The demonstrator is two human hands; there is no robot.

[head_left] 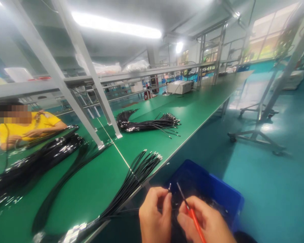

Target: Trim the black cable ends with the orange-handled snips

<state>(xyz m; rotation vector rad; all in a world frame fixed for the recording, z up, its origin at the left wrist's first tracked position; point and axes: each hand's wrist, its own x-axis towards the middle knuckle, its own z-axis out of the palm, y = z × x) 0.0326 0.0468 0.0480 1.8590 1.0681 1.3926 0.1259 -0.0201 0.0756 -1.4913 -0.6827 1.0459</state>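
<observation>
Thin black cable end in the left hand; slim red-handled tool in the right hand; rectangular blue plastic bin beyond both. On the flat green desk, leftward, a long black cable bundle lies near, a shorter black cable bundle behind.

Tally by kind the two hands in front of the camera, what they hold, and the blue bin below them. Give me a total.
Left hand and right hand: 2
Cable end, pinched in the left fingers: 1
Red-handled tool, held in the right: 1
Blue bin: 1
Total: 5
</observation>
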